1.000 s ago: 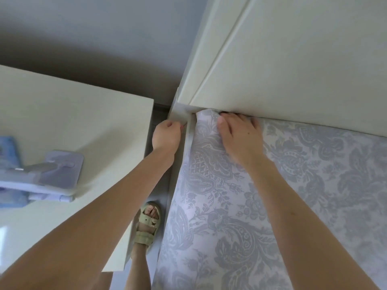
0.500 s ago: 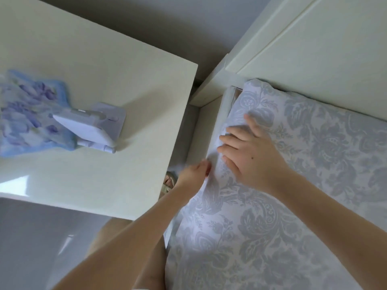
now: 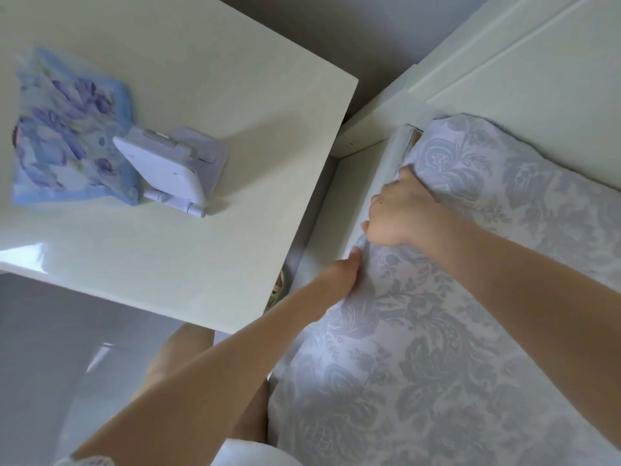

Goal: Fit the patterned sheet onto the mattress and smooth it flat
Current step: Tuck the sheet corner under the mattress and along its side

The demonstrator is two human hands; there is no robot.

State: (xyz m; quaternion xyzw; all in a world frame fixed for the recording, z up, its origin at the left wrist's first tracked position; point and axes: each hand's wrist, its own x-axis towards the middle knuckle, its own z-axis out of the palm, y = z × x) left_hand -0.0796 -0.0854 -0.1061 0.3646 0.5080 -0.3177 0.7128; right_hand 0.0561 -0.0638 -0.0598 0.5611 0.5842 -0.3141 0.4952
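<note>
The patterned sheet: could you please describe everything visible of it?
The patterned sheet is pale lavender-white cloth with a grey floral damask print. It lies spread out, mostly flat with soft ripples, its corner rounded beside the headboard. The right hand curls over its side edge; the left hand touches that edge nearer, fingers hidden.

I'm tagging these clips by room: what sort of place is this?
Most likely a bedroom: a patterned sheet is stretched up to a white headboard, and a white bedside table stands close alongside.
</note>
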